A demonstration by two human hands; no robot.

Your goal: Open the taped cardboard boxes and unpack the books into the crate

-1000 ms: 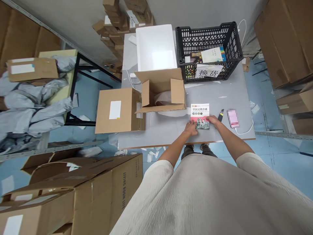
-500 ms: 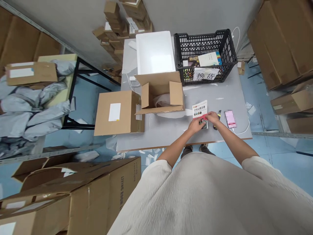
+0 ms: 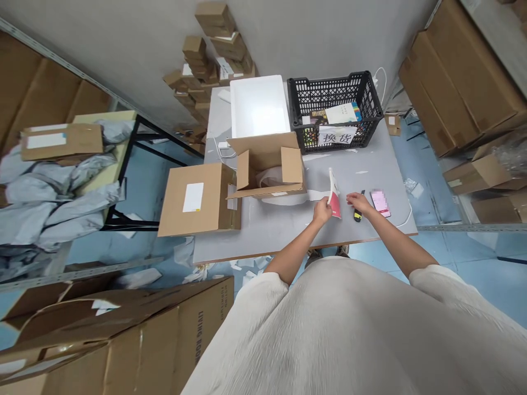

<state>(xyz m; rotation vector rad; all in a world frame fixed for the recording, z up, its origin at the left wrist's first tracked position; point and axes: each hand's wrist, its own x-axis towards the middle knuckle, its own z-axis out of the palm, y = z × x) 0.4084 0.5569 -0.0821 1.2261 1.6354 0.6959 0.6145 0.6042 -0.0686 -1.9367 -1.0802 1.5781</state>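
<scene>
A thin white-and-red book (image 3: 335, 204) is tipped up on edge over the front of the table, its spine side and red lower part showing. My left hand (image 3: 323, 210) is closed on its near left edge. Just to the right, my right hand (image 3: 358, 202) is apart from the book, with its fingers partly stretched towards it and nothing seen in them. Under and beside that hand lies a black-and-yellow utility knife (image 3: 358, 216). A phone with a pink screen (image 3: 380, 202) rests farther right, on a white cable.
An open cardboard box (image 3: 269, 164) stands left of the book, beside a closed carton (image 3: 193, 200). Behind are a white foam box (image 3: 260, 107) and a black plastic crate (image 3: 335, 112) holding books. Grey parcels (image 3: 57, 192) fill a side table on the left.
The book has turned from lying face up to standing on edge in my left hand. My right hand has let go of it and moved slightly away. The view has shifted a little.
</scene>
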